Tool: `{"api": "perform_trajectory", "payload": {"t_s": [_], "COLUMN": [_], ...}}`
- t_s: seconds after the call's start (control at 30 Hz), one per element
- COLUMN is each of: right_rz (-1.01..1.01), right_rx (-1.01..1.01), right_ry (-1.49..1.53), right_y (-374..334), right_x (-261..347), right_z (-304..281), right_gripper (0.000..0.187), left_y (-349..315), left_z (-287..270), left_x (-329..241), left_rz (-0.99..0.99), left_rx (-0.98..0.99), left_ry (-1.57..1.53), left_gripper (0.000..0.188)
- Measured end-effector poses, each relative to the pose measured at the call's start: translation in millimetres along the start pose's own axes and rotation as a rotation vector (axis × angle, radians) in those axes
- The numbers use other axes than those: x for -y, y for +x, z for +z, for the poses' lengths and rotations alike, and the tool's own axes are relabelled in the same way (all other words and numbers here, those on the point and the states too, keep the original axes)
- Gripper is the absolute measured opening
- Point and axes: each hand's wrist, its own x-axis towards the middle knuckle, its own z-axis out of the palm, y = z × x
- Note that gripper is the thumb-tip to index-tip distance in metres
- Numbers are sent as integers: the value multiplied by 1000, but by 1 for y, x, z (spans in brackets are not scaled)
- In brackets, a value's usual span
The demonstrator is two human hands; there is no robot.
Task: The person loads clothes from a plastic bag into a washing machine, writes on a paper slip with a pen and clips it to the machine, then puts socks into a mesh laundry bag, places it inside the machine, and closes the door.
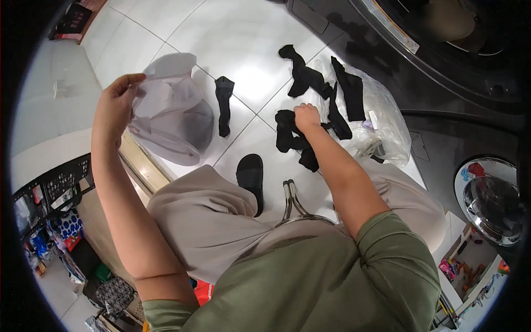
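Note:
At the left, my left hand [117, 110] pinches the upper edge of a pale, see-through mesh laundry bag [177, 124], which sags onto the floor. My right hand [307, 117] is closed on a black sock [285, 133] in the middle of the view; its fingertips are partly hidden. More black socks lie around that hand, among them a bunched one [305, 76] farther off and a long one [349, 91] on a crumpled clear plastic bag [394, 124]. A single black sock [224, 105] lies flat between the mesh bag and the others.
White tiles [193, 33] cover the floor. A black slipper [250, 176] and a bent metal tube [290, 202] are close to my legs. A dark appliance with a round door [453, 27] stands at the far right. Shelves with a black basket [61, 185] are at the left.

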Motion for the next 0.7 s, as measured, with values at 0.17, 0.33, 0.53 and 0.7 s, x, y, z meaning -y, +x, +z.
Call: {"api": "perform_trajectory", "payload": {"t_s": [0.17, 0.33, 0.53, 0.7], "right_rz": [166, -84, -77, -123], "right_rx": [154, 378, -85, -178], "right_ry": [869, 484, 1135, 417], "right_y": [-7, -17, -5, 36], "right_x": [-5, -23, 7, -1], "right_z": [-37, -19, -55, -48], "right_gripper": [43, 44, 36, 24], "left_y": [6, 8, 7, 6], "left_z": [2, 9, 7, 11], "left_x": [-3, -19, -10, -19], "left_rz": [-44, -40, -24, -35], "left_rx": [24, 52, 23, 64], "left_ry": [-34, -46, -65, -155], "left_gripper": [28, 28, 29, 33]}}
